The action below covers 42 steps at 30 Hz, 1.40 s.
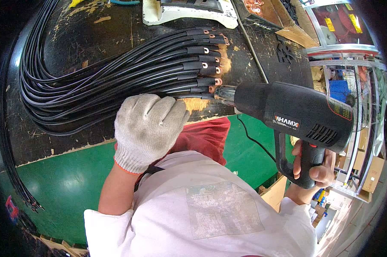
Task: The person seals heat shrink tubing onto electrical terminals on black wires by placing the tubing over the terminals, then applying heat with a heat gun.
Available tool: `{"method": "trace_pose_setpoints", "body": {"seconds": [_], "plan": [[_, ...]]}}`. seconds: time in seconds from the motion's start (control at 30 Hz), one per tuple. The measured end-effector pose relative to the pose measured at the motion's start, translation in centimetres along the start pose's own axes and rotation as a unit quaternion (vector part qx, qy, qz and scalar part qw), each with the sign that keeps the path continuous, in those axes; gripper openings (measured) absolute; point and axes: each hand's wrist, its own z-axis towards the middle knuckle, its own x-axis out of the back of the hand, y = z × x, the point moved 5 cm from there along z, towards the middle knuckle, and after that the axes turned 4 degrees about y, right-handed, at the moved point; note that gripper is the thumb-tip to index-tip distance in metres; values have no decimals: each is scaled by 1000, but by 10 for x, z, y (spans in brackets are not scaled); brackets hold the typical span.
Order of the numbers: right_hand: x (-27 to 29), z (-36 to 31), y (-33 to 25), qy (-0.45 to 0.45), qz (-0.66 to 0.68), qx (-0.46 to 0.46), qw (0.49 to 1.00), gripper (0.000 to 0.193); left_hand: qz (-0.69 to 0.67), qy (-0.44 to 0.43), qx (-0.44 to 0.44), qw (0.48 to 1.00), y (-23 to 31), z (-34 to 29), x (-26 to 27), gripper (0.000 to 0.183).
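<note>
My left hand point(148, 124), in a pale knitted glove, is curled over the nearest black cable point(170, 91) of a bundle; its fingertips are hidden. Bare fingers of my right hand point(324, 169) wrap the handle of a black heat gun point(296, 109). The gun's metal nozzle point(225, 94) points left, close by the cable ends nearest me. Those ends carry copper ring lugs point(218, 81) and black sleeves point(191, 65), side by side in a row. Leftward, the bundle point(99, 85) bends in a wide loop toward the far side.
Beneath the cables is a worn dark tabletop point(108, 25) above a green floor point(69, 184). A white-based device point(189, 19) and a cardboard box point(273, 13) of copper parts stand at the back. More cables point(9, 158) hang over the left edge. A metal rack point(352, 64) stands at right.
</note>
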Motion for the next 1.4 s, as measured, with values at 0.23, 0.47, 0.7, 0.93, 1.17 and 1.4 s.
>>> {"method": "trace_pose_setpoints", "body": {"seconds": [0.23, 0.47, 0.7, 0.93, 1.17, 1.4], "plan": [[-5, 2, 3, -20, 20, 2, 1000, 79, -5, -10, 7, 1000, 0, 0, -1, 21], [-11, 2, 5, -23, 53, 17, 998, 82, -10, -7, 7, 1000, 0, 0, -1, 22], [-13, 3, 4, -36, 47, -8, 998, 82, -12, 4, 6, 1000, -1, 0, -1, 22], [-13, 6, 5, -31, 45, -32, 998, 78, -19, 2, 14, 1000, -1, 1, 1, 20], [-15, 7, 3, -12, 18, -5, 1000, 80, -7, -22, 13, 1000, -1, 1, 0, 20], [-11, 7, 2, 32, 15, 10, 999, 80, -20, -2, 6, 1000, -2, 0, -2, 20]]}}
